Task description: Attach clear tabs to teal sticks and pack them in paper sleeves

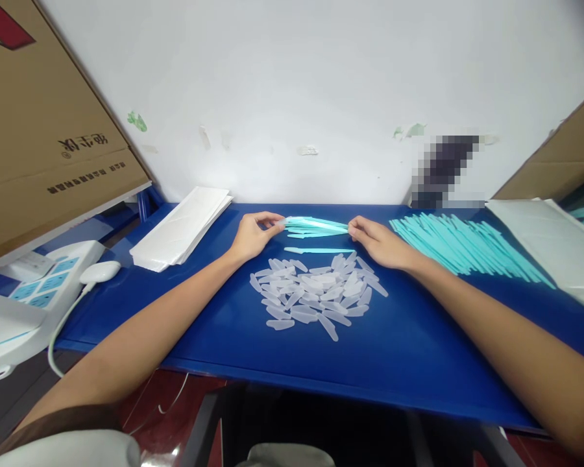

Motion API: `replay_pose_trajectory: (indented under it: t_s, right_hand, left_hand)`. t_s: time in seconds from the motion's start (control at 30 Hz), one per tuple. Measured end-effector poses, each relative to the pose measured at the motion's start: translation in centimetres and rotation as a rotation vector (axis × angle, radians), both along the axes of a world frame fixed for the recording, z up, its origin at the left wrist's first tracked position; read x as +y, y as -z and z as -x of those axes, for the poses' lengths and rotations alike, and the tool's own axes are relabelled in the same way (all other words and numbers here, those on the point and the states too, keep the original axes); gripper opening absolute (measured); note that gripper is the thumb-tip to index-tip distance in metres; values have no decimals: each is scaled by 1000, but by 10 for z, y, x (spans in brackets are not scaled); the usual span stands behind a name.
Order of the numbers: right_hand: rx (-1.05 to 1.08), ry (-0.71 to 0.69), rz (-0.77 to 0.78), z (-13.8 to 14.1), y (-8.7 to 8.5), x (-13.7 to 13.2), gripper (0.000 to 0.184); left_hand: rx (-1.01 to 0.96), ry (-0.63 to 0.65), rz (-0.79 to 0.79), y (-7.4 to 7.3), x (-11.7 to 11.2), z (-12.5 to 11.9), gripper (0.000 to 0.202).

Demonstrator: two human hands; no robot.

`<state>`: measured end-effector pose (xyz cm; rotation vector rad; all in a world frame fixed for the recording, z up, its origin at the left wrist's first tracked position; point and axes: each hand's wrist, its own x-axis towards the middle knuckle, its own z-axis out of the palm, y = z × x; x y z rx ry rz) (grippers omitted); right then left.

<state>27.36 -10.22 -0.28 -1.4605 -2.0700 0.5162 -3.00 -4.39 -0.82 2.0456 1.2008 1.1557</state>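
My left hand [254, 235] and my right hand [377, 241] rest on the blue table [409, 350], each pinching one end of a small bundle of turquoise plastic sticks [316, 226] held level between them. One loose turquoise stick [318, 250] lies just in front of the bundle. Nearer to me, a heap of several clear plastic caps [316, 290] is spread on the table between my forearms.
A large pile of turquoise sticks [462, 246] lies to the right, beside a stack of white sheets [549, 240]. A stack of white bags [182, 227] lies at the left. A cardboard box [43, 123], a power strip [39, 285] and a white plug [100, 271] sit far left.
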Motion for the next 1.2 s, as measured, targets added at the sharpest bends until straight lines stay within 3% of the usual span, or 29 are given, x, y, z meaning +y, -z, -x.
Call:
replay_pose_trajectory:
  t_s: [0.2,0.6,0.83,1.0,1.2]
  right_hand:
    - [15,10,1,0,0,-1,25]
    - [-70,-42,-4,-1,0,-2,30]
    - [-26,39,-61,-1,4,3,28]
    - [-120,75,-142,0,8,6,29]
    - [-169,64,-147,1,9,6,29]
  left_hand:
    - [174,202,-67,-6,-10,-2,19]
    - [265,232,-107,-5,-8,2,19]
    - [349,228,-97,-6,-11,-1,29]
    - [347,230,-111,-7,-13,-2,28]
    - [456,439,-167,-22,-26,-4,27]
